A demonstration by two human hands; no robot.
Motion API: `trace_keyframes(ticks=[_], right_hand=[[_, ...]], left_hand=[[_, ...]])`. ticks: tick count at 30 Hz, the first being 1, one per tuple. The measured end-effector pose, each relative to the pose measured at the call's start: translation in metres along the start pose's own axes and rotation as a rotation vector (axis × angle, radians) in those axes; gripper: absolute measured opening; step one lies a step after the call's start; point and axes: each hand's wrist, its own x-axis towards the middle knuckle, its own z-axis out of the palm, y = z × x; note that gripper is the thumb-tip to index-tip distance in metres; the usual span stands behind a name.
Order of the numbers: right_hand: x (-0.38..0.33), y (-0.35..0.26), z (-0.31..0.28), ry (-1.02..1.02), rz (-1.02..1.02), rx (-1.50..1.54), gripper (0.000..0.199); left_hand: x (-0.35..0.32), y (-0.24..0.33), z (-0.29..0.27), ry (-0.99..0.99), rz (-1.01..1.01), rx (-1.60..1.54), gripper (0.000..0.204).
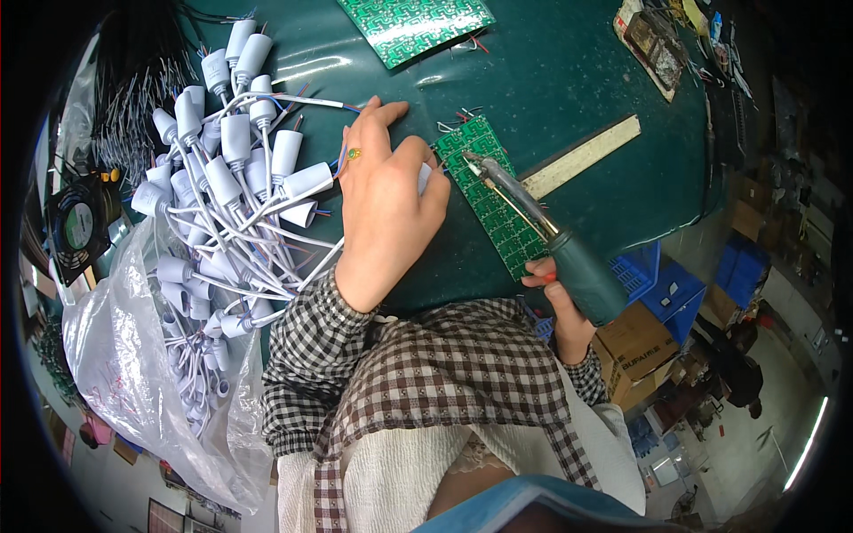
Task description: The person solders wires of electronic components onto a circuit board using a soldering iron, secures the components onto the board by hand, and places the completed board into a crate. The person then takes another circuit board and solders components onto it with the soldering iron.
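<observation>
Resting on the dark green bench [569,71], a narrow green circuit-board strip [494,202] is pressed flat by the left hand [384,197], while a green-handled soldering iron [555,244], gripped tight by the right hand [562,306], is touched to its upper end beside white lamp sockets [233,178].

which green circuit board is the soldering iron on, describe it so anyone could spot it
On the dark green table, look just right of the left hand. The narrow circuit board strip lies there diagonally under the soldering iron tip, unlike the wider board at the far edge.

dark green table [569,71] | blue crates [675,289] | cardboard boxes [635,342] | grey floor [737,444]
</observation>
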Motion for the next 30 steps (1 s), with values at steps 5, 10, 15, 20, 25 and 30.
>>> trace_keyframes(ticks=[5, 10, 15, 20, 25, 30], right_hand=[[0.0, -0.002, 0.002, 0.023, -0.007, -0.037, 0.031], [0.003, -0.001, 0.001, 0.009, -0.014, 0.025, 0.035], [0.008, -0.004, 0.006, 0.066, 0.004, -0.054, 0.028], [0.003, -0.006, 0.0, 0.049, 0.001, -0.097, 0.028], [0.001, 0.008, -0.013, 0.181, 0.031, -0.057, 0.027], [0.009, 0.009, -0.018, 0.143, -0.048, -0.006, 0.028]], left_hand=[[-0.002, 0.0, 0.002, 0.0, 0.001, -0.002, 0.012], [0.0, -0.001, 0.003, -0.004, 0.01, 0.003, 0.011], [0.004, -0.002, 0.002, 0.004, 0.009, -0.002, 0.01], [-0.002, -0.001, -0.006, 0.06, 0.015, 0.026, 0.009], [-0.003, 0.002, 0.012, 0.036, -0.009, -0.038, 0.013], [-0.008, 0.001, 0.009, 0.077, 0.0, -0.003, 0.011]])
